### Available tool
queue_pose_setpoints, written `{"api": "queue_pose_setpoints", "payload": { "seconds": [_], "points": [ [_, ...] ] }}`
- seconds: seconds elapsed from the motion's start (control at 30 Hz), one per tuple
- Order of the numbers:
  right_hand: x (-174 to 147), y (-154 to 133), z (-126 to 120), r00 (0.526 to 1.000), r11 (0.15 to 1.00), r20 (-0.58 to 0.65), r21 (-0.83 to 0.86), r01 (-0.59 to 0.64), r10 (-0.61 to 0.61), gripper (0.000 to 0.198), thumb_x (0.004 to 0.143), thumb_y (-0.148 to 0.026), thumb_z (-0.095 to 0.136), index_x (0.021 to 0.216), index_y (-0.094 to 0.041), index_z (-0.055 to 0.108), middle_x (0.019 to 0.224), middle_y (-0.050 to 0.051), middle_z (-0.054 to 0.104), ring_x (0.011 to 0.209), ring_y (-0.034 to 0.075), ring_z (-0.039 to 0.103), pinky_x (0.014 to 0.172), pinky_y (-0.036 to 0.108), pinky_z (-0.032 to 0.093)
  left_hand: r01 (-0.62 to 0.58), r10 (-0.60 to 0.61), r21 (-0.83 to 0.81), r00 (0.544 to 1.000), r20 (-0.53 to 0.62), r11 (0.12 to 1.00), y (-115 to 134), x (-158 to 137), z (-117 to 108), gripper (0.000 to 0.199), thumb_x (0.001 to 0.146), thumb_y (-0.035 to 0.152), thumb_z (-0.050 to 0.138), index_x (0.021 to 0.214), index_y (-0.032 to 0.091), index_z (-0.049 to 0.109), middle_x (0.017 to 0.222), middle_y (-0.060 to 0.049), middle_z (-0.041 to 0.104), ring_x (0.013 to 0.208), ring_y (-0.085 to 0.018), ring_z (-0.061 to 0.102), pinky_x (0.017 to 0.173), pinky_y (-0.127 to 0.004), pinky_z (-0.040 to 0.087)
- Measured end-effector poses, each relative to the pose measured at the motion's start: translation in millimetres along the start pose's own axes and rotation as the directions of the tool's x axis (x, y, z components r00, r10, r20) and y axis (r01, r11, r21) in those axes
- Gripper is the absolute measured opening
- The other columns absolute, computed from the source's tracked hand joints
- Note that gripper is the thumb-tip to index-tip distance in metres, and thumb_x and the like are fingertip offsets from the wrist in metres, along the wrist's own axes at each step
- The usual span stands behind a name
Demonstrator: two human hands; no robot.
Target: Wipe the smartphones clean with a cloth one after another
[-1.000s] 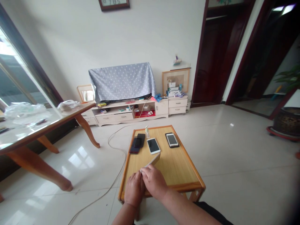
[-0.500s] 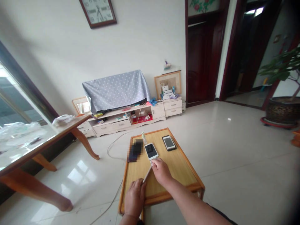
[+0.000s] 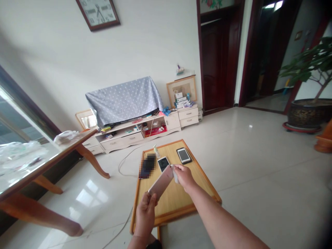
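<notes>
A rose-gold phone [image 3: 162, 182] is held tilted above the small table, its back towards me. My left hand [image 3: 145, 207] is closed around its lower left end. At the upper right end, my right hand [image 3: 183, 175] pinches a small white piece [image 3: 175, 177] that looks like a cloth or tissue, against the phone's edge. Partly hidden behind the held phone lies a white phone [image 3: 163, 163] with a dark screen. Farther right, another white phone [image 3: 183, 155] rests on a black case or phone. A small spray bottle [image 3: 156, 151] stands at the back.
The small wooden table [image 3: 178, 200] has a raised rim. A pixelated dark object [image 3: 147, 166] lies on its left side. A cable [image 3: 121, 224] runs over the floor. Left is a larger table [image 3: 88, 136] with plastic bags; behind stands a white TV cabinet [image 3: 124, 141].
The phone, seen edge-on before, has been lifted and turned so its back shows. My right hand has moved slightly right and up, with the white piece now visible. The camera view has shifted slightly.
</notes>
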State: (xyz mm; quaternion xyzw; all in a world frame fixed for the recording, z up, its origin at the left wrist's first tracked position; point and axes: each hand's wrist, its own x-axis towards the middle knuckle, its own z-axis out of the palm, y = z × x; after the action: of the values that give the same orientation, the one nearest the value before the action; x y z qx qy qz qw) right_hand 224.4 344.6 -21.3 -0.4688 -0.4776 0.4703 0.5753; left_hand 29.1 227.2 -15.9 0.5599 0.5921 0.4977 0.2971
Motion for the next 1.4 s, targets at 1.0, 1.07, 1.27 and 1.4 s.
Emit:
{"api": "queue_pose_setpoints", "payload": {
  "seconds": [1.0, 1.07, 1.27, 1.4],
  "points": [
    [-39.1, -53.2, -11.2, 0.952, 0.929, 0.299, 0.33, -0.169, 0.067, 0.037, 0.073, -0.038, 0.077, 0.103, -0.019, 0.069, 0.094, 0.004, 0.071, 0.08, 0.018, 0.064, 0.068, 0.027, 0.049, 0.035, -0.043, -0.156, 0.998, -0.05, 0.987, 65.7, 14.5, 27.8, 0.046, 0.082, 0.053, 0.071, 0.111, 0.017, 0.07, 0.096, -0.004, 0.075, 0.085, -0.019, 0.067, 0.074, -0.028, 0.053],
    [-35.8, -56.8, -12.9, 0.972, 0.895, 0.215, 0.408, -0.179, 0.096, 0.037, 0.07, -0.038, 0.079, 0.099, -0.018, 0.068, 0.091, 0.005, 0.071, 0.081, 0.019, 0.065, 0.072, 0.03, 0.052, -0.021, 0.016, -0.052, 0.994, -0.109, 0.998, 61.9, 12.2, 28.1, 0.042, 0.084, 0.052, 0.068, 0.108, 0.018, 0.071, 0.095, -0.004, 0.074, 0.088, -0.02, 0.065, 0.076, -0.028, 0.051],
    [-32.3, -64.4, -16.5, 0.959, 0.883, 0.281, 0.441, -0.158, 0.032, 0.037, 0.074, -0.045, 0.079, 0.093, -0.015, 0.073, 0.079, 0.003, 0.069, 0.069, 0.015, 0.059, 0.067, 0.028, 0.048, -0.143, 0.153, 0.111, 0.984, -0.087, 0.983, 61.8, 7.4, 36.8, 0.032, 0.091, 0.046, 0.059, 0.104, 0.019, 0.069, 0.093, -0.005, 0.072, 0.087, -0.02, 0.064, 0.079, -0.03, 0.05],
    [-36.4, -67.9, -13.5, 0.975, 0.921, 0.222, 0.379, -0.092, 0.006, 0.036, 0.077, -0.049, 0.077, 0.087, -0.015, 0.074, 0.073, 0.002, 0.067, 0.066, 0.014, 0.056, 0.065, 0.027, 0.045, -0.19, 0.203, 0.181, 0.978, -0.053, 0.965, 69.2, 7.3, 41.9, 0.028, 0.093, 0.043, 0.057, 0.1, 0.019, 0.068, 0.086, -0.004, 0.072, 0.081, -0.019, 0.065, 0.077, -0.03, 0.051]
  ]
}}
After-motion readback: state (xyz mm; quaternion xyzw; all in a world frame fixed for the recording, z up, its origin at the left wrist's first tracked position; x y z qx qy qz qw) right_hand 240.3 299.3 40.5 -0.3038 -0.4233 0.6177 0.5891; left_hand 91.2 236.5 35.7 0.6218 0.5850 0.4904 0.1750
